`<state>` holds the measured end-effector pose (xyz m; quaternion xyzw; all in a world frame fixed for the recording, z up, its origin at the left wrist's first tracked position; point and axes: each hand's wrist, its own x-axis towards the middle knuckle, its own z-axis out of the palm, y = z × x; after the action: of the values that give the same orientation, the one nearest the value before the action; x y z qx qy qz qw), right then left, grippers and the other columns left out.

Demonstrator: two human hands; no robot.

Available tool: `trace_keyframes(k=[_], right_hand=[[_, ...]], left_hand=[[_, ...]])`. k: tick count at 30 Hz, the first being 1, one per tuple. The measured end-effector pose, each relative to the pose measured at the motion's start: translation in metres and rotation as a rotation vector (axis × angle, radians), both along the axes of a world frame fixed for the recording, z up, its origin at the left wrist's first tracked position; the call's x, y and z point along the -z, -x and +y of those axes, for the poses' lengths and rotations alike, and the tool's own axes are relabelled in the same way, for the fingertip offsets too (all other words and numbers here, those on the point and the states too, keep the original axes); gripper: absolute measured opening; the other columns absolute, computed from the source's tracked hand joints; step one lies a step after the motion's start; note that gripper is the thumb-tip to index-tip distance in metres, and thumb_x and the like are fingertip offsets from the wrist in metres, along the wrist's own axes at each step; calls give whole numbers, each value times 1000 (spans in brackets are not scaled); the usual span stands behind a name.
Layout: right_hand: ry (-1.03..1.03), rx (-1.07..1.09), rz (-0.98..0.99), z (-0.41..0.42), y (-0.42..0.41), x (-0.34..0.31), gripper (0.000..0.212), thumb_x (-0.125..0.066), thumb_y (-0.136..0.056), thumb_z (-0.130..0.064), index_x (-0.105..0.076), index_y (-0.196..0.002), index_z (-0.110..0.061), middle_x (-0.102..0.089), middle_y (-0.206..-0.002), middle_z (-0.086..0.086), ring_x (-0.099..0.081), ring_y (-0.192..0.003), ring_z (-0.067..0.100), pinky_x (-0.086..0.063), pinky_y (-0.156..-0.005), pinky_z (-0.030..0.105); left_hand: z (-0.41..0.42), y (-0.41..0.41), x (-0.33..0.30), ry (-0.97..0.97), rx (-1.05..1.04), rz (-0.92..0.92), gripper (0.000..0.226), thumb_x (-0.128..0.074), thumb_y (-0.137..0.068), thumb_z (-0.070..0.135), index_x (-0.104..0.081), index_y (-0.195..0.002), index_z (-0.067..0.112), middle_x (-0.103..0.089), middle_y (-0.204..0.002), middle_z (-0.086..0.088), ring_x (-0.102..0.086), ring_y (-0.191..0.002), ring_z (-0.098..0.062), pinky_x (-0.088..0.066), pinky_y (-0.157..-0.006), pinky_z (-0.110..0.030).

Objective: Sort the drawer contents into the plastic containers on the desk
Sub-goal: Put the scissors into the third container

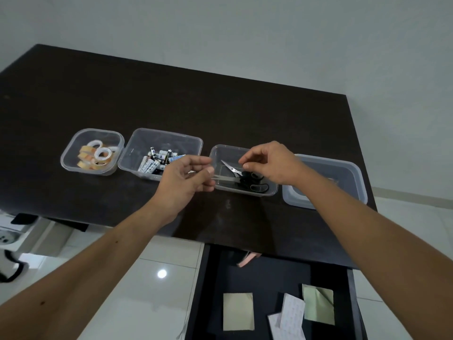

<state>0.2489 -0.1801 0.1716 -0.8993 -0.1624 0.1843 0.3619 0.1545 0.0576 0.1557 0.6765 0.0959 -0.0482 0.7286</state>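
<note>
Four clear plastic containers stand in a row on the dark desk. The left one holds tape rolls. The second holds batteries. The third holds black-handled scissors. My left hand is at this container's left rim with loosely bent fingers, and I see nothing in its grasp. Above the scissors hovers my right hand, fingers drooping, holding nothing. The open drawer below holds a beige note, a green note and white sheets.
A frosted fourth container sits at the right end of the row, partly hidden by my right forearm. A pink item lies at the drawer's back. White tiled floor shows to the left of the drawer, and a power strip lies at far left.
</note>
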Motion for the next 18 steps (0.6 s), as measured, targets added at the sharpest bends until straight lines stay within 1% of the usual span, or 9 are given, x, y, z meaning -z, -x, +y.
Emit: trace_keyframes(k=[4, 7, 10, 14, 16, 18], right_hand=[[-81, 58, -25, -6, 12, -3, 13, -77, -94, -19, -81, -105, -26, -78, -99, -10, -73, -96, 5, -59, -96, 30], [-162, 92, -1, -18, 29, -10, 14, -78, -93, -17, -80, -106, -24, -79, -101, -7, -74, -96, 7, -60, -98, 32], [-262, 110, 10, -36, 56, -15, 18, -80, -91, -16, -79, -109, -20, -80, -106, -4, -75, -102, 12, -59, -101, 35], [-333, 105, 51, -65, 111, -7, 24, -84, -87, -16, -78, -109, -18, -81, -107, -3, -76, -105, 16, -58, -102, 38], [-354, 96, 106, -80, 140, 4, 26, -84, -85, -14, -78, -110, -16, -81, -107, -1, -76, -105, 17, -58, -102, 37], [-370, 103, 159, -94, 166, 20, 26, -84, -85, -11, -78, -110, -13, -81, -106, 2, -76, -103, 20, -59, -101, 36]], left_hand=[[-1, 12, 2, 43, 12, -18, 21, -69, -96, 1, -68, -117, 5, -70, -93, -9, -73, -77, -19, -67, -79, -39], [-9, 23, 4, 65, 22, -13, 20, -70, -96, 1, -68, -115, 7, -71, -88, -4, -73, -77, -19, -67, -81, -41], [-19, 38, 8, 80, 54, 1, 22, -71, -94, 2, -69, -116, 8, -72, -93, -7, -74, -80, -19, -66, -83, -41], [-41, 74, 24, 88, 99, 60, 28, -73, -92, 1, -68, -120, 1, -73, -100, -14, -75, -81, -20, -66, -82, -37], [-53, 96, 38, 73, 129, 94, 29, -74, -91, 2, -69, -119, 2, -76, -103, -18, -76, -83, -21, -66, -84, -37], [-64, 119, 56, 47, 162, 132, 29, -77, -88, 7, -71, -117, 6, -78, -106, -17, -76, -89, -21, -65, -86, -36]])
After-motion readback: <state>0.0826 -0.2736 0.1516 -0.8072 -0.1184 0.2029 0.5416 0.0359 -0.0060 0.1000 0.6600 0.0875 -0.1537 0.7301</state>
